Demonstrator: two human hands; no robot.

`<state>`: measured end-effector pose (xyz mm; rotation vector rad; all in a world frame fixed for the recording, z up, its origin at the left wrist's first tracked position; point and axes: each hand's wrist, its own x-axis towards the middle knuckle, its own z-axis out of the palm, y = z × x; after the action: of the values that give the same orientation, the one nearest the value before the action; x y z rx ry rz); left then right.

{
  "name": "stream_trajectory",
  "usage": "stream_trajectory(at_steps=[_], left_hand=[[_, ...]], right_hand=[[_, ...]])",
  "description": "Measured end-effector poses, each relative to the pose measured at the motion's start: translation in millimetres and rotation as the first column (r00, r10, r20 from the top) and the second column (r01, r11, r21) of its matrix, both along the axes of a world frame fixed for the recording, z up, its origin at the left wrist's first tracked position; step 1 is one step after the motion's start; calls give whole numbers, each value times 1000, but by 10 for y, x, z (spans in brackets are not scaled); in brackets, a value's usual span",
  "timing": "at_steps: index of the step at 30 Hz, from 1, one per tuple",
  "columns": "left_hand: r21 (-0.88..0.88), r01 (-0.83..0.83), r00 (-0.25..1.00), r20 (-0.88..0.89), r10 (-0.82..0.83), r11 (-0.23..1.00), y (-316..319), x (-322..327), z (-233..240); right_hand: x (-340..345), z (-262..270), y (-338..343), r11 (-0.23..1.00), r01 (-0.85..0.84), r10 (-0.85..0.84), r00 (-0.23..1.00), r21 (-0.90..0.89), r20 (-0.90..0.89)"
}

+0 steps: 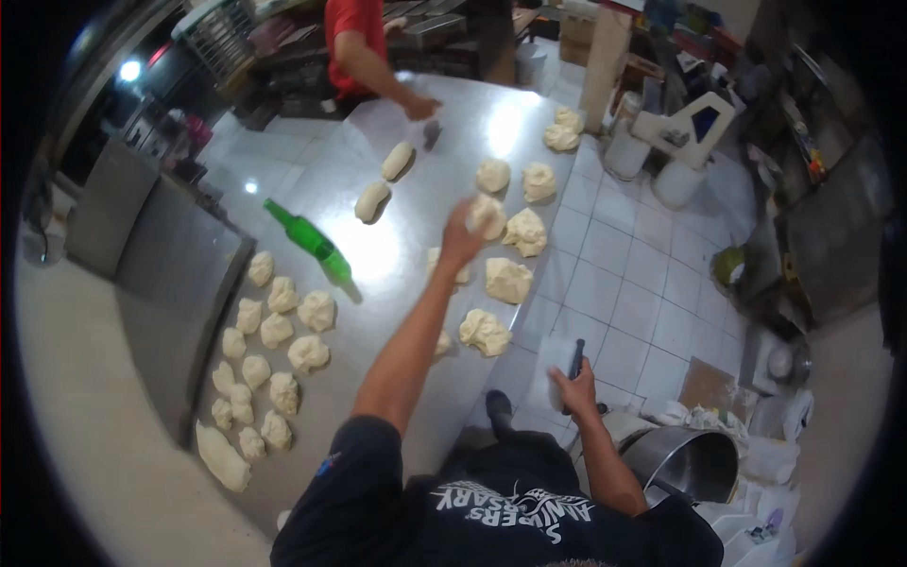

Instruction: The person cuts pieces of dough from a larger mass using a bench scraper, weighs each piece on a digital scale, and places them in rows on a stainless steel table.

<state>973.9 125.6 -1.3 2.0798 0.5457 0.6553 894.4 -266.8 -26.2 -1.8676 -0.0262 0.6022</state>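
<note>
My left hand (464,235) reaches out over the steel worktable (404,283), blurred by motion. Its fingers curve around a pale dough lump (490,217). In my right hand (579,391), off the table's right edge, is the dark handle of a flat-bladed tool (578,354), apparently a dough scraper; its pale blade is blurred. Rough dough lumps surround my left hand, including one beyond it (493,175), one to its right (526,232) and two nearer me (509,280) (485,332). Part of another lump (434,261) shows behind my left wrist.
A green glass bottle (312,241) lies left of centre. Several smaller dough pieces (276,331) cover the near left, beside a steel panel (177,283). Two smooth dough rolls (373,202) lie farther off, near a co-worker's hand (423,108). A metal bowl (684,464) stands at my right.
</note>
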Motion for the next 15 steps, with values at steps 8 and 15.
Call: stream_trajectory(at_steps=[8,15], left_hand=[[-123,-282,957,-106,270,951,-1724,-3521,-418],[208,-791,528,-244,814,575,-2718,-5574,-174]], right_hand=[[-341,-190,952,846,-523,534,834,-104,143],[-1199,-124,2018,228,-969,957,205,-96,205]])
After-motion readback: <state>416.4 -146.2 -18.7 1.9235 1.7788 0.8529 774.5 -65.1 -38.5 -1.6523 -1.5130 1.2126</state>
